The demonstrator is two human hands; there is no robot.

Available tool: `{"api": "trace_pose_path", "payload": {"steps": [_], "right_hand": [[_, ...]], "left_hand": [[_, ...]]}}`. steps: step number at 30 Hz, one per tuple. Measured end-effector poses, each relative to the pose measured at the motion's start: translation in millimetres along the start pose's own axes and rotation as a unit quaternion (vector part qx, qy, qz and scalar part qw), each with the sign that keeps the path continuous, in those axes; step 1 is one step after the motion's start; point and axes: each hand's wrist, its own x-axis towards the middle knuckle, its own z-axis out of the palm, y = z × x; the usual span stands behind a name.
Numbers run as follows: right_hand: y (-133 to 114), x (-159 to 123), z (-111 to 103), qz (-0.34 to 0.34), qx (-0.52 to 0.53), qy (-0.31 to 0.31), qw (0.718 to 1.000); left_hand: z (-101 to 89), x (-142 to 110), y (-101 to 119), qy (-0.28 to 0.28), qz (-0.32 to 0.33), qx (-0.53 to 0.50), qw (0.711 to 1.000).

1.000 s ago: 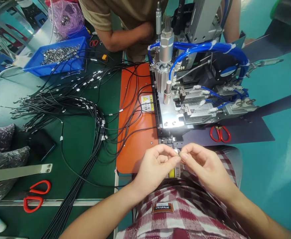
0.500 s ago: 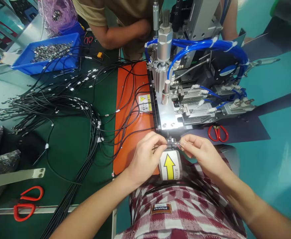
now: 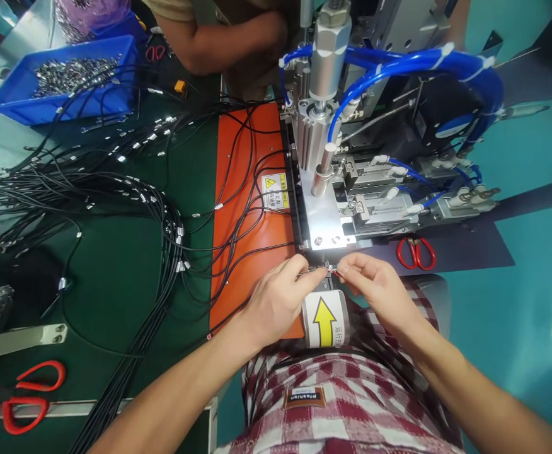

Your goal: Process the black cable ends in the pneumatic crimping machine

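Note:
My left hand (image 3: pixel 280 295) is closed, its thumb and index finger pinching a thin black cable near its end. My right hand (image 3: pixel 370 277) is also closed, fingertips pinched on the thin wire end (image 3: pixel 334 271) of that cable, where a bit of red shows. Both sets of fingertips nearly meet over a small metal fixture (image 3: pixel 329 284) at the front of the machine (image 3: pixel 323 227). Just below them is a white label with a yellow arrow (image 3: pixel 324 320). The fingers hide most of the wire end.
Black cables (image 3: pixel 165 296) lie bundled across the green table (image 3: pixel 110 265) and over an orange plate (image 3: pixel 238 233). A blue bin (image 3: pixel 16 94) holds small metal parts. Red-handled scissors (image 3: pixel 28 413) lie at left, another pair (image 3: pixel 416 253) at right. Across the table, a person's arm (image 3: pixel 238 47) rests folded.
My left fingertips have moved right, closer to my right fingertips, and cover more of the cable. The camera view has shifted slightly.

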Motion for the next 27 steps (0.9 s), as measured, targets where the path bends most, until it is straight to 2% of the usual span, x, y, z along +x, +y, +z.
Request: {"api": "trace_pose_path", "payload": {"steps": [27], "right_hand": [[0.7, -0.6, 1.4, -0.017, -0.012, 0.019, 1.0]], "left_hand": [[2.2, -0.2, -0.3, -0.013, -0.024, -0.022, 0.999]]}}
